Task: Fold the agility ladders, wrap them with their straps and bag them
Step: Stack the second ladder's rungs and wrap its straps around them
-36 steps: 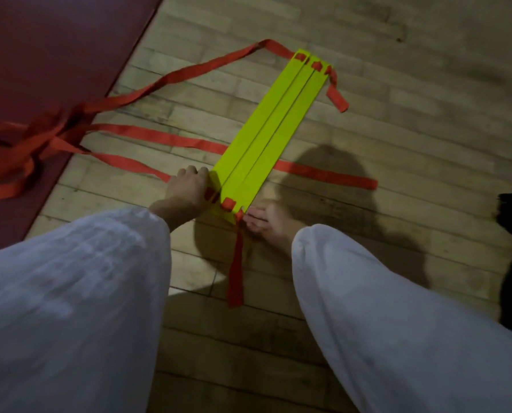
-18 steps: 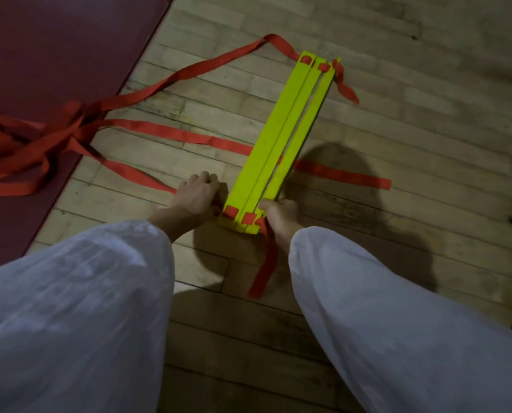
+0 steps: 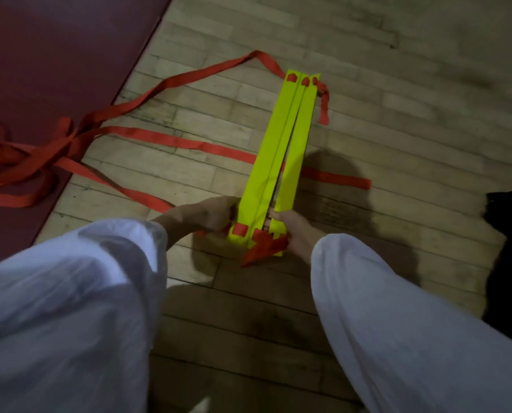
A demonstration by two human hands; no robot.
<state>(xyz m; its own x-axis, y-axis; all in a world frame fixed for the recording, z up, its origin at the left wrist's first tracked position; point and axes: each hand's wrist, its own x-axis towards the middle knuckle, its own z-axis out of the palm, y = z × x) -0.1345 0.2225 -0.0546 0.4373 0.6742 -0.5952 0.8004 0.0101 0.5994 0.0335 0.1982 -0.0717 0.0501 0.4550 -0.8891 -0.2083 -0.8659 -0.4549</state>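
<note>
on the floor (image 3: 398,84), rungs (image 3: 274,144) pointing away

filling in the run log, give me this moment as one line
phase: gathering rungs | left hand: grips near end of yellow rungs | right hand: grips same end | red straps: loose across wood floor | wrapped: not yet
</note>
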